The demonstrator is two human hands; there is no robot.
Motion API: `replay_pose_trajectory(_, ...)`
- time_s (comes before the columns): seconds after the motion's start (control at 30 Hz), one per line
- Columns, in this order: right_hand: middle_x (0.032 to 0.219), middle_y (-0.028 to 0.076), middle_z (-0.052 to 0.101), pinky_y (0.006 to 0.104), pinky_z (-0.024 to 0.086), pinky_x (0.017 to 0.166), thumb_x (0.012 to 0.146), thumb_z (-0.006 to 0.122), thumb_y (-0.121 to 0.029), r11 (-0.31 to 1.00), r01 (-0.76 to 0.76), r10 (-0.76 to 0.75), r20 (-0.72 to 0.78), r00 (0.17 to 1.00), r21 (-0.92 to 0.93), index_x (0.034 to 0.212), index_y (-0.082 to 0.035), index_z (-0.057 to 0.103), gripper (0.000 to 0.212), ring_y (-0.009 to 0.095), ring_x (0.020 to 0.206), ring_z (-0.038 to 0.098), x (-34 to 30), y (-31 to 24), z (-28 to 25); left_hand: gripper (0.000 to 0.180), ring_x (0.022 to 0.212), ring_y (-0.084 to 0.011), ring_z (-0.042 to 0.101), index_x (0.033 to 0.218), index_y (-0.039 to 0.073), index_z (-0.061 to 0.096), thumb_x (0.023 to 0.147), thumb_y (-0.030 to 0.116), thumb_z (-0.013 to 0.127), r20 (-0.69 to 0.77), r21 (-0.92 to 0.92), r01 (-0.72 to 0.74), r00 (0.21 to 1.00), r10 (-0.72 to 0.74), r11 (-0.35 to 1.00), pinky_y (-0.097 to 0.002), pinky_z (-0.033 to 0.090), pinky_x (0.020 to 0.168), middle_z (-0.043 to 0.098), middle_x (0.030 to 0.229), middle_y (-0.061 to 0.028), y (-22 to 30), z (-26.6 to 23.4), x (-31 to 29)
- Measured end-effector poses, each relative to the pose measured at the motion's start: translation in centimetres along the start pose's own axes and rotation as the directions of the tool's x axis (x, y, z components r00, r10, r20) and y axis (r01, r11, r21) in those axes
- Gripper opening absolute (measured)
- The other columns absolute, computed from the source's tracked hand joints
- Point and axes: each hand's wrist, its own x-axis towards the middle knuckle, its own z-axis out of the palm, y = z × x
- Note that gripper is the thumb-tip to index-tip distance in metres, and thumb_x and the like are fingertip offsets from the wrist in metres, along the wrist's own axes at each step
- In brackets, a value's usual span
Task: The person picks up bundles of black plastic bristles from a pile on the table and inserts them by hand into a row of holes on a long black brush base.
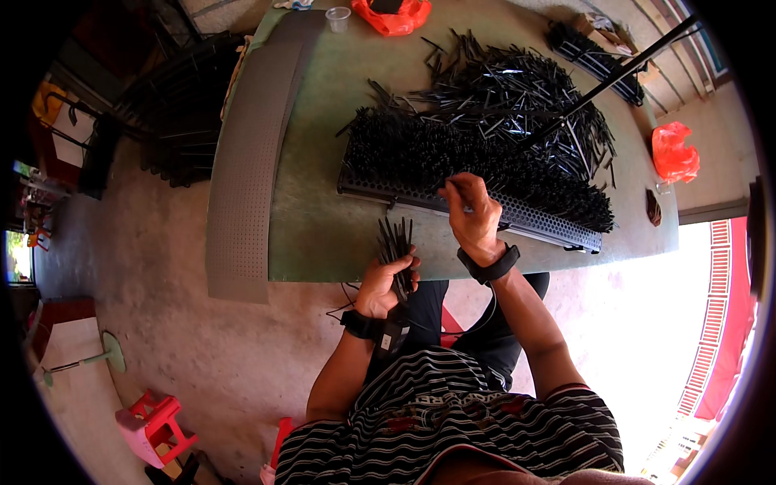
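My left hand is closed round a bundle of thin black strips, which stick up past the thumb just off the table's near edge. My right hand is pinched over the front of a long black perforated rack. What its fingertips hold, if anything, is too small to make out. Upright black strips crowd most of the rack's holes, while rows of bare holes show along its near side. Behind it a big loose heap of black strips spreads over the table.
The green table carries a long grey perforated sheet at left. A clear plastic cup and a red bag stand at the far side. A dark rod slants over the heap. Another red bag lies at right.
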Motion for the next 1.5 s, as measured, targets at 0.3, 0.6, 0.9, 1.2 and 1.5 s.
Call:
replay_pose_trajectory(0.3, 0.09, 0.011, 0.054, 0.0349, 0.047, 0.06, 0.071, 0.056, -0.001, 0.801, 0.41, -0.26, 0.365, 0.894, -0.435, 0.089, -0.003, 0.06, 0.018, 0.027, 0.081, 0.056, 1.9, -0.5, -0.4, 0.023, 0.059, -0.0189, 0.058, 0.102, 0.002, 0.057, 0.081, 0.008, 0.062, 0.055, 0.081, -0.082, 0.995, 0.078, 0.993, -0.0304, 0.047, 0.048, 0.059, 0.079, -0.0089, 0.5, 0.7, -1.1)
replay_pose_trajectory(0.6, 0.135, 0.008, 0.039, 0.0562, 0.02, 0.103, 0.073, 0.059, -0.027, 0.599, 0.799, -0.452, 0.846, 0.281, 0.055, 0.124, -0.01, 0.046, 0.056, 0.026, 0.128, 0.033, -2.0, -2.8, -2.1, 0.011, 0.057, -0.0177, 0.058, 0.087, -0.003, 0.059, 0.082, 0.007, 0.057, 0.249, 0.266, 0.045, 0.962, -0.114, 0.963, -0.0269, 0.046, 0.047, 0.059, 0.073, -0.011, 0.9, 2.5, -2.7)
replay_pose_trajectory(0.9, 0.083, 0.005, 0.056, 0.0369, 0.044, 0.079, 0.071, 0.058, -0.017, 0.513, 0.844, -0.415, 0.906, 0.085, 0.156, 0.104, 0.0, 0.053, 0.038, 0.019, 0.081, 0.055, -3.4, 0.5, -3.6, 0.022, 0.071, -0.0217, 0.063, 0.099, -0.007, 0.054, 0.083, 0.008, 0.056, 0.212, 0.371, 0.207, 0.93, -0.299, 0.905, -0.0304, 0.054, 0.061, 0.062, 0.087, -0.017, -0.3, 3.8, -3.2)
replay_pose_trajectory(1.2, 0.068, 0.012, 0.058, 0.0336, 0.047, 0.055, 0.081, 0.056, -0.011, 0.974, -0.22, 0.049, 0.908, 0.416, 0.048, 0.092, 0.004, 0.055, 0.019, 0.021, 0.064, 0.06, -3.1, -0.5, -6.3, 0.089, 0.105, -0.0425, 0.053, 0.127, -0.006, 0.036, 0.083, 0.07, 0.023, 0.432, 0.157, 0.272, 0.845, -0.314, 0.949, -0.0469, 0.043, 0.09, 0.052, 0.114, -0.0285, 3.3, 3.2, -3.5)
replay_pose_trajectory(1.5, 0.063, 0.007, 0.055, 0.0242, 0.044, 0.042, 0.082, 0.06, -0.019, 0.397, -0.912, 0.214, 0.957, 0.198, 0.1, 0.076, 0.004, 0.053, 0.024, 0.017, 0.049, 0.058, -4.7, -0.4, -2.6, 0.043, 0.069, -0.025, 0.062, 0.12, 0.007, 0.048, 0.086, 0.031, 0.058, 0.334, 0.171, -0.089, 0.942, 0.027, 0.981, -0.038, 0.051, 0.056, 0.055, 0.118, -0.012, 1.5, 4.8, -1.1)
